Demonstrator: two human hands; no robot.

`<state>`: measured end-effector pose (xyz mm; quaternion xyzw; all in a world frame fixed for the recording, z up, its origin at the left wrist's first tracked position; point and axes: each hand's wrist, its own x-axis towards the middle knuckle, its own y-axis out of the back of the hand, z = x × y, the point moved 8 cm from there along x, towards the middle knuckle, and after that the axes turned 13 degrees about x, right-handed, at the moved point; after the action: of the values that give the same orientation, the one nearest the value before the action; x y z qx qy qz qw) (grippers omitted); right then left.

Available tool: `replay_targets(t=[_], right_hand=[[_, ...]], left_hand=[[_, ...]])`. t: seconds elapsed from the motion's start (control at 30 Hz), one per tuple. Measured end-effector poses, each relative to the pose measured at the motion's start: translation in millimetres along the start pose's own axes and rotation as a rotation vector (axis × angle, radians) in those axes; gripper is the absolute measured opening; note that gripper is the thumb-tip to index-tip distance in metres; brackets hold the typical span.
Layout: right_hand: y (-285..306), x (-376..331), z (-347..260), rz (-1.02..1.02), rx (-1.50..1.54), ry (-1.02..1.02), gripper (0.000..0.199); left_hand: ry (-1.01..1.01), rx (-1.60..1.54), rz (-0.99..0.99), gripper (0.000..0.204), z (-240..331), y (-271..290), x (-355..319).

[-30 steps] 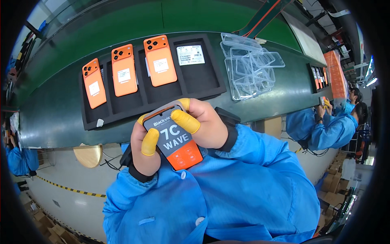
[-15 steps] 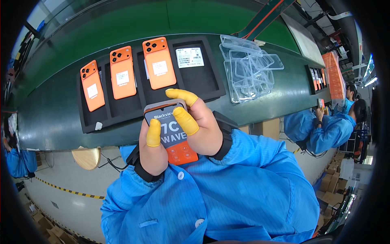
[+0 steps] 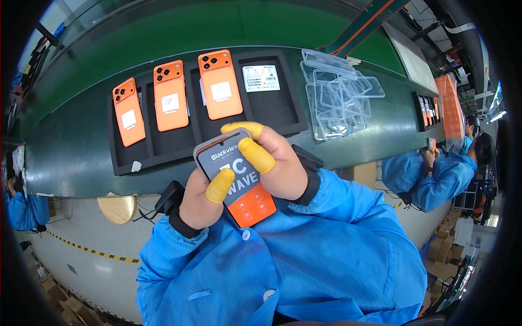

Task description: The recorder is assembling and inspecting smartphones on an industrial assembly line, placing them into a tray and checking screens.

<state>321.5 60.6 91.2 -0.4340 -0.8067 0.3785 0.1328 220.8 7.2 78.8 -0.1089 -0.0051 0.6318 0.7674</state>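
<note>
Close to my chest, both hands hold a smartphone (image 3: 251, 202) with a grey and orange printed film over its front. A translucent case (image 3: 199, 148) shows around the phone's upper end. My left hand (image 3: 202, 196) grips the left side, its yellow-cotted thumb lying on the film. My right hand (image 3: 283, 168) wraps the upper right side, with one cotted finger over the top edge and the cotted thumb on the front. Fingers behind the phone are hidden. Beyond, a black foam tray (image 3: 276, 115) carries three orange phones (image 3: 222, 87), backs up, each with a white label.
A white label card (image 3: 261, 78) lies in the tray's right compartment. Clear plastic cases (image 3: 340, 100) are heaped to its right on the green bench (image 3: 70, 157). A scrap of white paper (image 3: 136, 166) lies on the tray's front rim. A co-worker (image 3: 446, 174) sits farther right.
The phone has turned a little, its lower end swinging right. My left thumb has slid from the left edge inward over the film. The view has shifted slightly.
</note>
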Motion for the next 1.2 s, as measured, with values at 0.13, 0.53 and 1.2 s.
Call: replay_targets(t=[0.13, 0.53, 1.2], right_hand=[[8, -5, 9, -0.048, -0.031, -0.061, 0.028], [4, -7, 14, -0.093, -0.128, -0.119, 0.025], [11, -26, 18, -0.223, -0.262, -0.364, 0.032]], left_hand=[[0.024, 0.054, 0.049, 0.046, -3, 6, 2], [-0.033, 0.196, 0.113, 0.048, 11, 28, 2], [-0.031, 0.011, 0.048, 0.037, -8, 18, -11]])
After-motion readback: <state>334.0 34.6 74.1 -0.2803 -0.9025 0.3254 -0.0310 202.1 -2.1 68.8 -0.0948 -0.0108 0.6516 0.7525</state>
